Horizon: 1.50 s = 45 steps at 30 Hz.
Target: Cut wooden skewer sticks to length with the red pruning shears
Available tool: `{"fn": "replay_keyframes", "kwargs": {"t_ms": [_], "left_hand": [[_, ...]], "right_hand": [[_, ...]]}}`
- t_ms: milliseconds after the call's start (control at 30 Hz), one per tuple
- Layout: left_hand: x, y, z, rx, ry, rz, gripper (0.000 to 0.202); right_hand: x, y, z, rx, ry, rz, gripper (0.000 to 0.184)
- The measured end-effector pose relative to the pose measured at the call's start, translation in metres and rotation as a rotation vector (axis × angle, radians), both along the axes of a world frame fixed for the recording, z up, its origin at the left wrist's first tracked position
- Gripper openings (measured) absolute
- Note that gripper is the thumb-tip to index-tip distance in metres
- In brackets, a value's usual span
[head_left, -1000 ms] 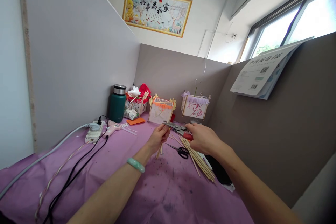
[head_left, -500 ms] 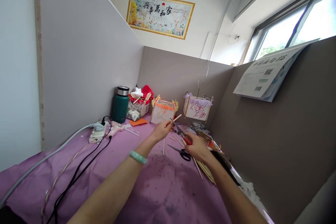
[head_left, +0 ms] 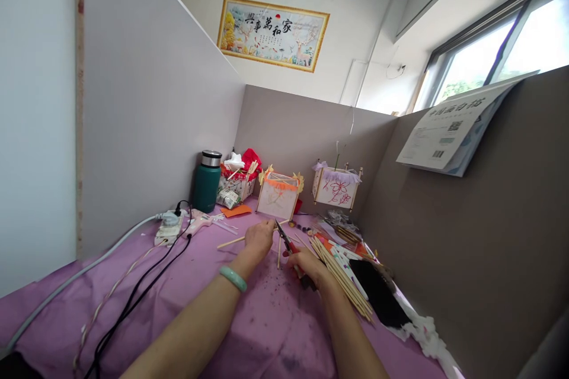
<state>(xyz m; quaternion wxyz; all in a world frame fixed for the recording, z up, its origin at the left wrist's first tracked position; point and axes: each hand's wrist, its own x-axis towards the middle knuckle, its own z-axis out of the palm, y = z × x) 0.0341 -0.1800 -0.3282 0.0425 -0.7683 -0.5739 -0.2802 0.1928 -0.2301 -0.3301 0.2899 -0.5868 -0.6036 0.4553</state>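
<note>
My left hand (head_left: 259, 238) is closed around a thin wooden stick (head_left: 231, 243), which pokes out on both sides of the fist. My right hand (head_left: 306, 265) grips red-handled scissors (head_left: 284, 237), their blades pointing up and left to the stick near my left fingertips. Partly under my right hand are black-handled scissors (head_left: 307, 282) on the table. Another short stick (head_left: 280, 251) lies between my hands. Just behind stands a small paper lantern with orange trim (head_left: 278, 198).
A bundle of sticks (head_left: 344, 278) and a black phone-like slab (head_left: 377, 290) lie right. A lantern with purple trim (head_left: 336, 188) is at the back. Left are a green bottle (head_left: 207, 183), a pink glue gun (head_left: 198, 224), a power strip (head_left: 169, 230) and cables. Purple cloth (head_left: 195, 296) covers the table.
Both hands have come lower and left. The stick now extends left of my left fist, and the right hand's scissors now point more steeply upward.
</note>
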Motion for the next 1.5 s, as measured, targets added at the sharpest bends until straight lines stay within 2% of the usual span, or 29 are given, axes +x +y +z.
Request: {"fn": "replay_keyframes", "kwargs": {"t_ms": [233, 433, 667, 967, 1200, 1500], "left_hand": [[-0.005, 0.006, 0.0, -0.023, -0.015, -0.034, 0.03], [-0.008, 0.006, 0.001, -0.056, -0.021, 0.012, 0.032], [-0.009, 0.003, 0.004, -0.064, 0.002, 0.001, 0.034], [-0.006, 0.001, 0.001, -0.034, -0.015, 0.005, 0.029], [-0.003, -0.001, 0.001, 0.004, -0.105, 0.004, 0.026], [-0.006, 0.004, 0.003, -0.046, -0.062, -0.001, 0.028]], "right_hand": [[0.007, 0.006, -0.013, 0.037, 0.04, 0.051, 0.038], [0.007, 0.003, -0.013, 0.05, 0.033, 0.088, 0.032], [-0.003, -0.006, -0.008, 0.062, 0.001, -0.002, 0.037], [-0.012, -0.01, -0.004, 0.185, -0.171, -0.12, 0.035], [-0.009, -0.007, -0.006, 0.134, -0.125, -0.104, 0.038], [-0.002, -0.005, -0.006, 0.026, -0.003, -0.017, 0.043]]}}
